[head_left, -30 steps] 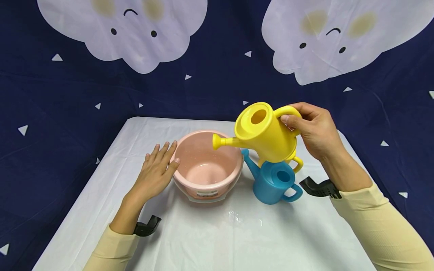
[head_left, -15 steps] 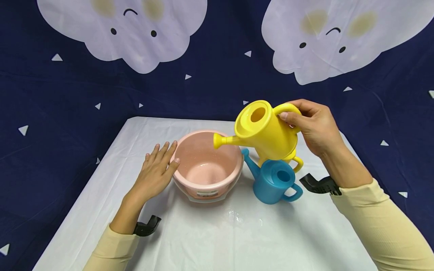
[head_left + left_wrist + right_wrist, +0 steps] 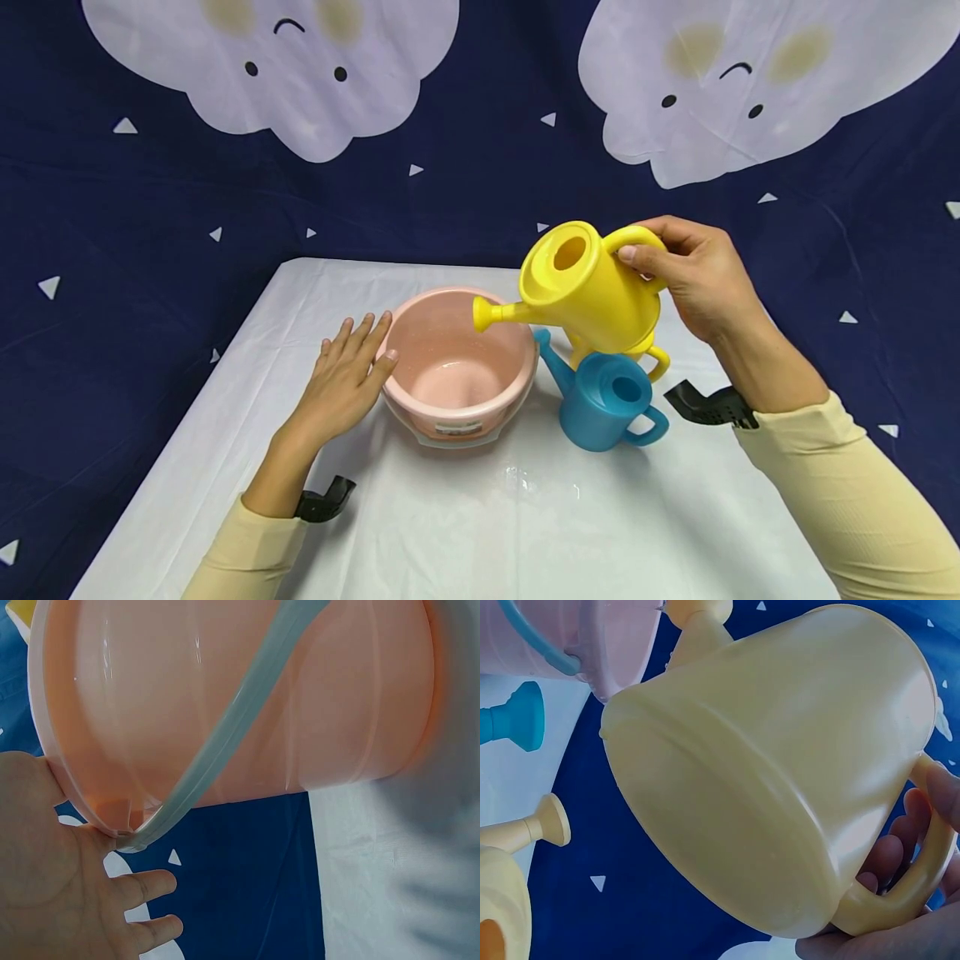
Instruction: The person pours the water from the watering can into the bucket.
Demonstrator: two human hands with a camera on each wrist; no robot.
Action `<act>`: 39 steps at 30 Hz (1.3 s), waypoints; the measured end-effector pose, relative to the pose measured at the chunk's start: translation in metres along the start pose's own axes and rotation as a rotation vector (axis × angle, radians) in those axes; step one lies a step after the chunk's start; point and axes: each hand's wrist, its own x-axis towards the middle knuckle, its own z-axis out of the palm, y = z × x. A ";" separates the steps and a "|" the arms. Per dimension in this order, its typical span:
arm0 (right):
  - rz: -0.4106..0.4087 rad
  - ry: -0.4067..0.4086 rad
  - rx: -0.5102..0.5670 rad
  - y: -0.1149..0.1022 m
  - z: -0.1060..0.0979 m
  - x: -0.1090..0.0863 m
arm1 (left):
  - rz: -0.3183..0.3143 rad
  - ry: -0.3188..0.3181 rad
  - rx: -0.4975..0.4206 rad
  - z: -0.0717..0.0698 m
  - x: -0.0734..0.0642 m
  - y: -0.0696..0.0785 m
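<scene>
My right hand [image 3: 697, 275] grips the handle of a yellow watering can [image 3: 600, 292], held up and tipped so its spout points left over the rim of a pink bucket [image 3: 457, 412]. In the right wrist view the fingers curl round the handle of this watering can [image 3: 765, 765]. My left hand [image 3: 347, 379] lies against the bucket's left rim with its fingers straight. The left wrist view shows the left hand [image 3: 67, 862] at the rim of the pink bucket [image 3: 247, 690], beside the end of its grey-blue bail handle [image 3: 225, 742].
A blue watering can [image 3: 603, 408] stands just right of the bucket. Behind it, a second yellow watering can [image 3: 660, 364] is mostly hidden by the raised one. Small wet spots [image 3: 517, 479] mark the white tablecloth [image 3: 450, 542] in front. A dark blue curtain [image 3: 480, 200] hangs behind.
The raised yellow watering can and my right hand have risen slightly. My left hand, the bucket and the blue watering can stay in place.
</scene>
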 end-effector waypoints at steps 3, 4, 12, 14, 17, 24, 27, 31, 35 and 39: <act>0.003 -0.002 -0.017 -0.001 0.001 0.000 | -0.001 0.002 0.000 0.000 0.000 0.000; 0.001 -0.004 -0.021 -0.001 0.001 0.001 | -0.001 0.002 -0.001 0.000 0.000 0.000; -0.012 -0.022 -0.041 -0.006 0.004 0.004 | -0.004 -0.002 -0.001 0.002 0.000 -0.001; -0.011 -0.023 -0.043 -0.007 0.005 0.005 | -0.003 -0.001 -0.003 0.002 0.000 -0.001; -0.015 -0.027 -0.034 -0.008 0.005 0.005 | -0.001 0.002 -0.003 0.002 0.000 -0.001; -0.008 -0.023 -0.033 -0.010 0.006 0.006 | 0.001 0.003 0.000 0.002 0.000 -0.001; -0.005 -0.020 -0.047 -0.011 0.006 0.006 | 0.002 0.004 0.003 0.001 0.000 -0.001; -0.004 -0.020 -0.048 -0.012 0.006 0.007 | 0.003 0.006 0.003 0.001 0.000 -0.001; 0.005 -0.016 -0.055 -0.013 0.006 0.007 | 0.003 0.006 -0.003 0.001 0.000 -0.001; 0.009 -0.015 -0.070 -0.014 0.006 0.008 | 0.002 0.005 -0.008 0.001 0.000 -0.001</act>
